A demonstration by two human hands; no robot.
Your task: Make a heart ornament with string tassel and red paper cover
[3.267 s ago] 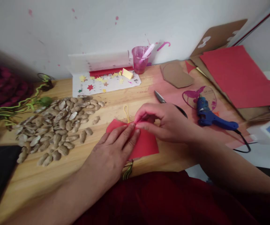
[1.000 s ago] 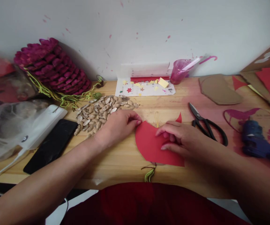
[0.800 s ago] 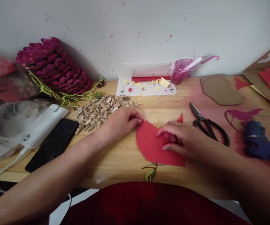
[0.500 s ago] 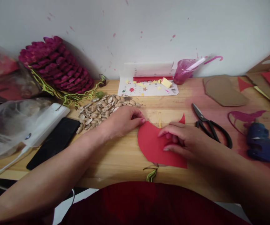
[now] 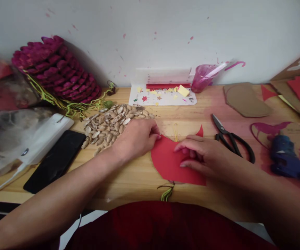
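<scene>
A red paper cutout (image 5: 168,159) with a curved left edge lies near the table's front. At its upper left corner, my left hand (image 5: 142,135) pinches the edge between thumb and forefinger. My right hand (image 5: 195,152) rests over the paper's right side, fingers loosely bent and the thumb apart from them. A yellow loop of thread (image 5: 176,132) sticks out above the paper, and a yellow-green tassel (image 5: 167,193) comes out below it. Whatever lies beneath the paper is mostly hidden. A pointed red scrap (image 5: 200,131) shows just behind my right hand.
Peanut shells (image 5: 108,126) are heaped behind my left hand. Black-handled scissors (image 5: 230,137) and a blue glue gun (image 5: 288,158) lie right. A phone (image 5: 55,161), white power bank (image 5: 46,139) and magenta shell craft (image 5: 58,73) stand left. A pink cup (image 5: 202,79) is at the back.
The view has shifted slightly, so everything sits a little farther left. My left thumb and forefinger have closed in on the paper's corner; my right hand keeps its place on the paper.
</scene>
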